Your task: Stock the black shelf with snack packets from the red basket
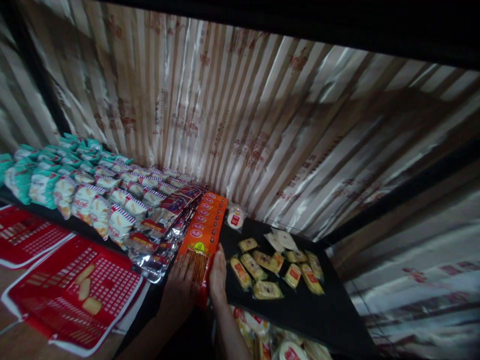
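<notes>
1. Far left, red plastic basket [116, 272] with a holey mesh wall; behind it, puffy teal bags [43, 187].
2. Next, plump striped-top bags [122, 222], then flat, shiny foil packs [150, 235].
3. Your left hand [183, 272] lies flat, fingers spread and unclenched, over the front windowed bit of the orange packs [202, 232], brown sticks showing.
4. Your right hand [218, 272] is straight-fingered along their right edge, not gripping. Looks like you're squaring them up; I'd say that calls for light, even pressure.
5. Right: crinkly yellow packets [267, 290], matte black worktop [296, 312].
</notes>
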`<state>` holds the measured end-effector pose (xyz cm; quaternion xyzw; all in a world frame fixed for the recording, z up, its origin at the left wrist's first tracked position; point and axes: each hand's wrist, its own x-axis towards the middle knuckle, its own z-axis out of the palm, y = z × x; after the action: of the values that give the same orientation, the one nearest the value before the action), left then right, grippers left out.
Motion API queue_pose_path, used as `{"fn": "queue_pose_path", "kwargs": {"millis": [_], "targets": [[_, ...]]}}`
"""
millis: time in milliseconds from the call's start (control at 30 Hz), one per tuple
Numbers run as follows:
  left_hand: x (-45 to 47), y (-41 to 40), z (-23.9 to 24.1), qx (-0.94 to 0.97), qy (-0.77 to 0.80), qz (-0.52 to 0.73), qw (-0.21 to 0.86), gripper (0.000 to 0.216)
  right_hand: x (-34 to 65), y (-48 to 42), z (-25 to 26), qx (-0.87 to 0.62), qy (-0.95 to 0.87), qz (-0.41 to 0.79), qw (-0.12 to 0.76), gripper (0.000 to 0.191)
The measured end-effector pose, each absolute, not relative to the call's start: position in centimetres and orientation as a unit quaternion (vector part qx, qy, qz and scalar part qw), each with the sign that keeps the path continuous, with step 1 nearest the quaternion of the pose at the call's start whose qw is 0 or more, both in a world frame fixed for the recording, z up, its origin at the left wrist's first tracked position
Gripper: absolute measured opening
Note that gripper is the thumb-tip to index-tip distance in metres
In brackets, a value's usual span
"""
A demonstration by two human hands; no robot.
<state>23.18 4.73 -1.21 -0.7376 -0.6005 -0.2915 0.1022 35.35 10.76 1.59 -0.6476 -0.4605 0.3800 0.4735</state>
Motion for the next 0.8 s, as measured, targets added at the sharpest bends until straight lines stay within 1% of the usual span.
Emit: {"fn": "queue_pose_path", "kwargs": {"millis": [200,367,567,700,800], "targets": [[22.91,4.97,-1.86,-0.734,-0.599,-0.307,0.09,0.049,35.26,10.81,1.38,-0.663,-0.464,0.369,0.458,0.078],[22.8,5.22,-1.67,-0.736,-0.595,-0.308,0.098,0.05,35.26,10.91,1.12,-0.668,-0.469,0.353,0.457,0.074],[22.91,5.1,-1.15,-0.737,-0.599,-0.302,0.075,0.051,35.21,10.83,0.99,-0.665,-0.487,0.35,0.445,0.073],[22.97,5.1,-1.08,-0.74,-0.593,-0.305,0.088,0.049,35.15,10.73,1.18,-0.656,-0.497,0.357,0.443,0.076],[22.97,5.17,-1.04,-0.737,-0.59,-0.311,0.107,0.047,35.23,10.27,1.76,-0.643,-0.494,0.364,0.457,0.075]]}}
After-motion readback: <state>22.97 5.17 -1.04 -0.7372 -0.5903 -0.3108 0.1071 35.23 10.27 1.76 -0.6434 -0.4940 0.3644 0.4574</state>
